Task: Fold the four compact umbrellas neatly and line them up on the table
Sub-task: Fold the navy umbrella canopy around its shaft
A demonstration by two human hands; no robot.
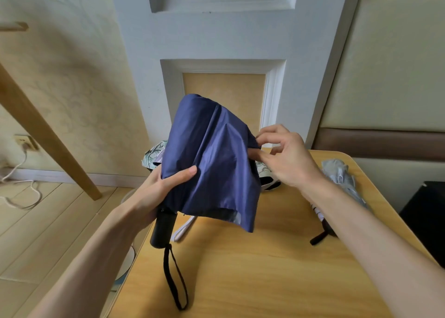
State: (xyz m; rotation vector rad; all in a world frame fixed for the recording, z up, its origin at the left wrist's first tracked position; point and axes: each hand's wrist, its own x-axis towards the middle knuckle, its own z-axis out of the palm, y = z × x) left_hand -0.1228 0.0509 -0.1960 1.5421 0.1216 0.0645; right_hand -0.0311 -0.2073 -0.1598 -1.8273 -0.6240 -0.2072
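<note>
The navy umbrella is held up above the near-left part of the tabletop, tip pointing up and away, its canopy loose and unfolded. The left hand wraps the bunched fabric just above the black handle, its grip closed on it with the thumb lying across the front. A black wrist strap hangs from the handle down to the tabletop. The right hand has its grip narrow, thumb and fingertips pinching a fold at the canopy's right edge. Behind the navy canopy lies a patterned umbrella, mostly hidden. A grey umbrella lies along the right edge of the tabletop, partly under the right forearm
</note>
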